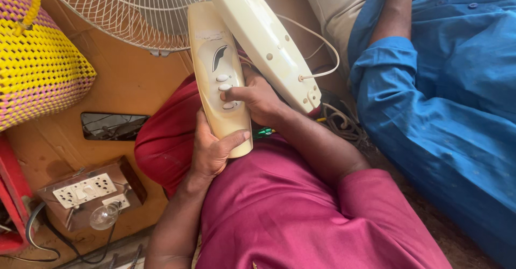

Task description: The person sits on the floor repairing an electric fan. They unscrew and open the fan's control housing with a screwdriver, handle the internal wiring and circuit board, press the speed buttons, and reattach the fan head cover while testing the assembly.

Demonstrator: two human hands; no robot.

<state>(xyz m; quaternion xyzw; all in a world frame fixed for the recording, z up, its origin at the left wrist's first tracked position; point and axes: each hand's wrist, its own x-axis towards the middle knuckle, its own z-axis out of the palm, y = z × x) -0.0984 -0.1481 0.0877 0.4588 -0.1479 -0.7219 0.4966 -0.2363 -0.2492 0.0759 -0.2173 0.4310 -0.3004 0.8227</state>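
A cream plastic fan control cover (217, 64) with oval push buttons stands on end over my lap. My left hand (211, 149) grips its lower end, thumb across the front. My right hand (257, 98) holds the cover's right edge, its thumb on the buttons. Behind the cover leans the cream back half of the fan housing (263, 35), with screw holes and a white cord coming out of it. The wire fan guard (129, 8) sits above them. A green-handled tool (263, 133) peeks out under my right wrist.
A yellow and pink woven basket (37, 59) stands at the left. A wooden switchboard with sockets and a bulb (91, 193) lies at lower left, with black cables. Another person in blue clothing (446, 86) sits at the right. Tangled cord (344, 121) lies between us.
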